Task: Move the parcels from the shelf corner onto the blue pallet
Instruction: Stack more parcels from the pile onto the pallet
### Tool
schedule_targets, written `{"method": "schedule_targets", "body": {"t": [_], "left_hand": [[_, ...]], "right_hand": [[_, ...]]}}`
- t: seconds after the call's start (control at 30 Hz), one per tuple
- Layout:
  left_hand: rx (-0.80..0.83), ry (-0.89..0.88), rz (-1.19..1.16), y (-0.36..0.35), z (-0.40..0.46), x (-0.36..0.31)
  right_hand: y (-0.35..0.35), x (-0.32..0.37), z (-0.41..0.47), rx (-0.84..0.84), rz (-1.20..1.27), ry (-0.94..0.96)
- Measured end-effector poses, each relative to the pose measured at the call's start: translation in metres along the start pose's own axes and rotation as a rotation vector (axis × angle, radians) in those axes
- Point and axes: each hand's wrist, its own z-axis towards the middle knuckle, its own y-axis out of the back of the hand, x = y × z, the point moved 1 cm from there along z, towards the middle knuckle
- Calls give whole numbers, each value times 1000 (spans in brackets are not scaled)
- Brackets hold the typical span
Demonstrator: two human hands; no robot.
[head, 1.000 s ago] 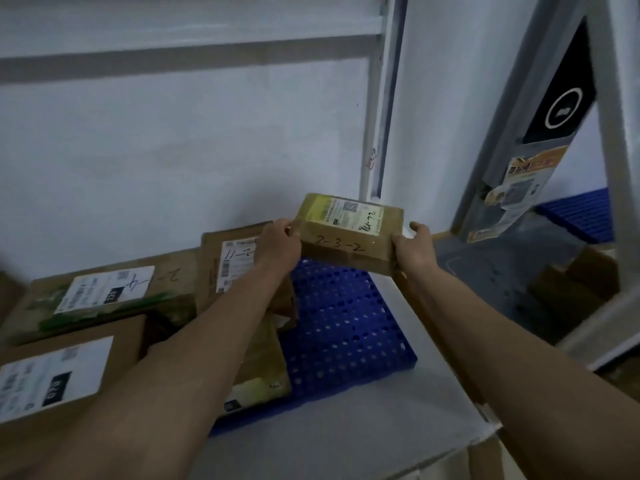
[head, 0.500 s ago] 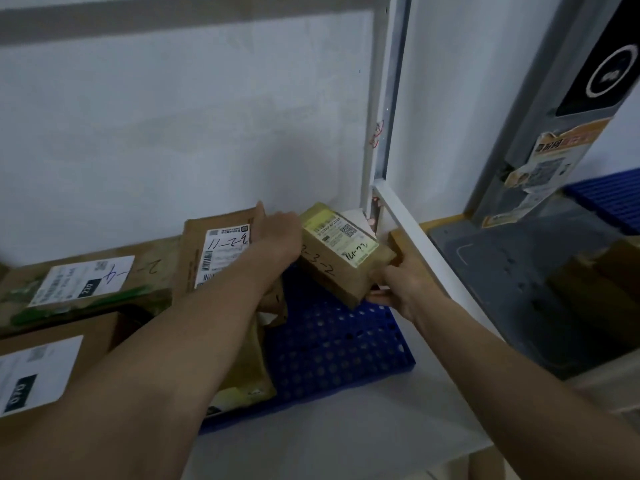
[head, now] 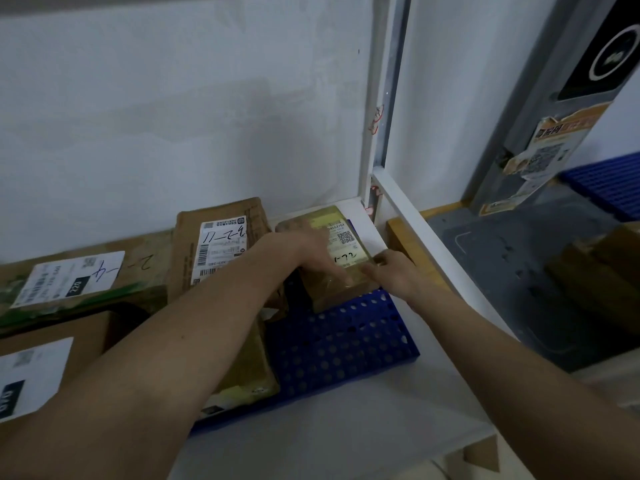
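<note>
A small brown parcel (head: 341,251) with a yellowish label lies flat at the far right corner of the blue pallet (head: 341,344), which sits on the white shelf (head: 339,431) close to the shelf's back right corner. The left hand (head: 313,252) rests on top of the parcel with its fingers stretched out flat across the label, pressing rather than gripping. The right hand (head: 393,271) is at the parcel's near right corner, its fingers laid against the edge; they look fairly straight, though blur keeps the exact hold from being clear. Just left of this parcel, a taller brown parcel (head: 216,247) with a white barcode label and handwritten marks leans on the pallet's far left part, partly hidden by the left forearm. Another flat package (head: 249,375) lies under that forearm on the pallet's near left edge. Further left along the shelf lie a greenish box (head: 72,278) with a white label and, nearer, a cardboard box (head: 45,368) with its own label.
</note>
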Motion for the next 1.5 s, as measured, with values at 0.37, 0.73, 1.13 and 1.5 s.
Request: {"method": "schedule_targets", "body": {"t": [0.37,0.73,1.13,1.5], "left_hand": [[55,8,99,-18,-27,-10],[8,37,89,-31,-21,-21],[-141,28,-344,-42,-8,-27],[-198,131,-297,-50,3,-36]], "right_hand": [[-15,11,-1,91,-21,47],[-15,20,-6,104,-88,87],[-10,24,-8,46,-117,84],[-6,25,-7,12,-118,60]]}}
